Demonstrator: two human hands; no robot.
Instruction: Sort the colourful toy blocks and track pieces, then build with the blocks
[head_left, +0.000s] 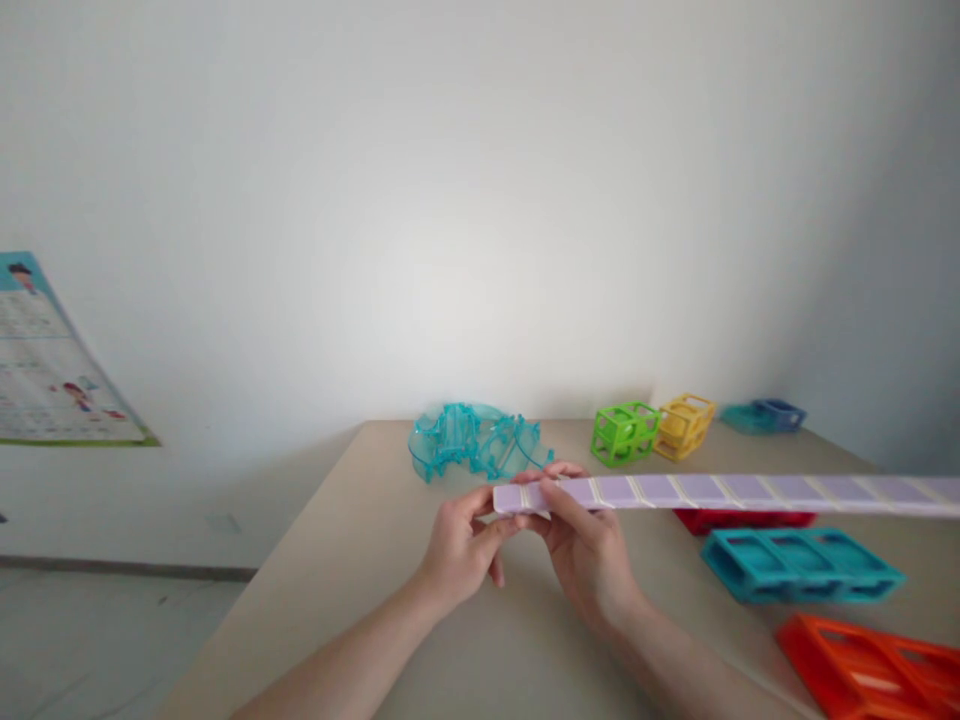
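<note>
"What does the person have in hand?"

"A lavender strip (720,491) crossed by pale slanting bands, held above the worktop (345,580) and running out past the right edge of the view. The left grip (461,550) pinches its left end; the right grip (589,555) clasps it just beside, one digit laid across the banded face."

"Any lettering to report?"

"A poster (64,365) on the wall (480,200) at far left, cut off by the edge of the view, carries cartoon figures and rows of print, too blurred to read."

"And around the strip?"

"Beyond the hands, see-through turquoise pieces (450,440) lie bunched near the wall. To their right, a green open-sided block (626,435) sits beside a yellow block (681,428); a blue piece (781,414) and a teal piece (745,418) lie farther right. Nearer, a red piece (742,521) shows partly behind the strip, then a turquoise frame (802,567) and, closest, an orange-red frame (874,665), blurred and cropped at the right."
</note>
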